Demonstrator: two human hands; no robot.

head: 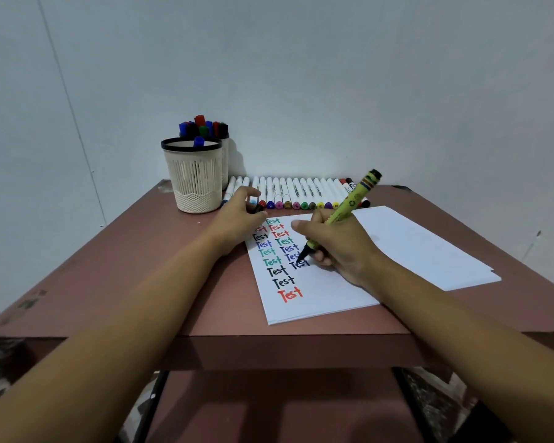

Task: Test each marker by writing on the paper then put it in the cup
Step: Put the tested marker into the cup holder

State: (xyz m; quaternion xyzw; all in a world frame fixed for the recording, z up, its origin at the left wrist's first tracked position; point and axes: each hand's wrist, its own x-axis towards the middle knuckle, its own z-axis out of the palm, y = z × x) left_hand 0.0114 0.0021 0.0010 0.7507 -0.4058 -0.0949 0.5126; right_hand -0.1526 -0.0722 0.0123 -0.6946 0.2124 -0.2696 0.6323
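Note:
My right hand (339,247) grips a green-barrelled black marker (343,209), its tip touching the white paper (397,247) beside a black "Test" in the second column. Several coloured "Test" words fill two columns on the sheet. My left hand (237,219) rests on the paper's upper left corner and pinches a small black marker cap (259,208). A cream mesh cup (194,177) with a black rim stands at the back left and shows one blue marker inside. A row of white markers (298,193) lies along the table's far edge.
A second cup (219,139) full of capped markers stands behind the cream cup. The brown table (141,266) ends close to me at its front edge, with a lower shelf beneath. A pale wall rises right behind the table.

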